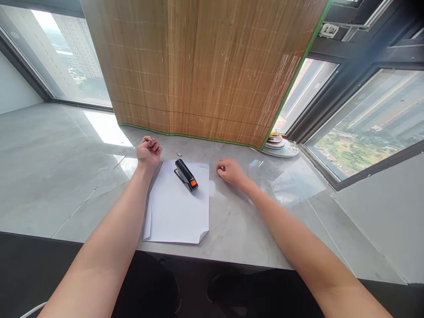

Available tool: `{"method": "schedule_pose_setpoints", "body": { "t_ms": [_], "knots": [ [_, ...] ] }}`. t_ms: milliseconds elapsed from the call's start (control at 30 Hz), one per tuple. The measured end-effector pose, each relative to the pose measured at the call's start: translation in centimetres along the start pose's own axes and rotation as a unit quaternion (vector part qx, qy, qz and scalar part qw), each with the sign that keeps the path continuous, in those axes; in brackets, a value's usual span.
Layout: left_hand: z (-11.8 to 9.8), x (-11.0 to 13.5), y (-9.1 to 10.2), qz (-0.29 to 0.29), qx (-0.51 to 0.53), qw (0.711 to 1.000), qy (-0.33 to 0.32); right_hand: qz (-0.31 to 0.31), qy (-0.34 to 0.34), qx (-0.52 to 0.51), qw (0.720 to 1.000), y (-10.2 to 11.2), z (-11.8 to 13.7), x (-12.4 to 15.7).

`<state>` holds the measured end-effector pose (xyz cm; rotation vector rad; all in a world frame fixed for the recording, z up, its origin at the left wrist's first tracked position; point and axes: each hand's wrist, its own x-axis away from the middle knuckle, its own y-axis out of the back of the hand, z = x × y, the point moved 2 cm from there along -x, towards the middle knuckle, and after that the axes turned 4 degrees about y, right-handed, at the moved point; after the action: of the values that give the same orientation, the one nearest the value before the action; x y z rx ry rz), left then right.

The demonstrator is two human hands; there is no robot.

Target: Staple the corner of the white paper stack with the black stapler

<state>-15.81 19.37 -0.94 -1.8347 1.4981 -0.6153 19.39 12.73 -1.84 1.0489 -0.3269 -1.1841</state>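
A stack of white paper (179, 210) lies on the grey stone counter (238, 229), its near right corner curled up. A black stapler with an orange end (186, 175) rests on the paper's far part. My left hand (149, 151) sits as a loose fist on the counter just left of the paper's far left corner, with nothing visible in it. My right hand (231, 171) rests on the counter right of the paper, fingers curled under; whether they pinch anything is hidden. A small staple-like bit (179, 154) lies beyond the paper.
A bamboo blind (205, 66) hangs down to the counter behind the paper. A stack of plates (277, 144) stands at the back right by the window frame. A clear plastic sheet (291, 183) lies right of my right hand. The counter's front edge runs just below the paper.
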Motion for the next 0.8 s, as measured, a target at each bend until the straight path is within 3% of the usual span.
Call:
{"method": "schedule_pose_setpoints", "body": {
  "t_ms": [67,133,200,267,400,600,800],
  "knots": [
    [0.0,0.2,-0.3,0.003,-0.005,1.0,0.017,-0.039,-0.074,-0.01,0.996,2.9,-3.5,2.5],
    [0.0,0.4,-0.5,0.002,-0.01,1.0,0.027,-0.117,-0.168,-0.096,0.974,5.0,-6.9,4.5],
    [0.0,0.6,-0.6,0.004,-0.016,1.0,0.025,-0.178,-0.233,-0.183,0.938,6.1,-9.2,5.7],
    [-0.1,0.6,-0.6,0.003,-0.021,1.0,0.019,-0.201,-0.263,-0.223,0.917,6.4,-10.4,6.0],
    [-0.2,0.4,-0.4,-0.001,-0.027,0.999,0.02,-0.152,-0.276,-0.179,0.932,5.9,-10.5,5.3],
    [0.0,0.7,-0.7,0.013,-0.031,0.999,0.024,-0.125,-0.228,-0.037,0.965,5.8,-10.1,4.8],
    [0.4,1.0,-1.2,0.035,-0.033,0.998,0.041,-0.081,-0.195,0.021,0.977,5.5,-10.1,4.3]
  ]
}}
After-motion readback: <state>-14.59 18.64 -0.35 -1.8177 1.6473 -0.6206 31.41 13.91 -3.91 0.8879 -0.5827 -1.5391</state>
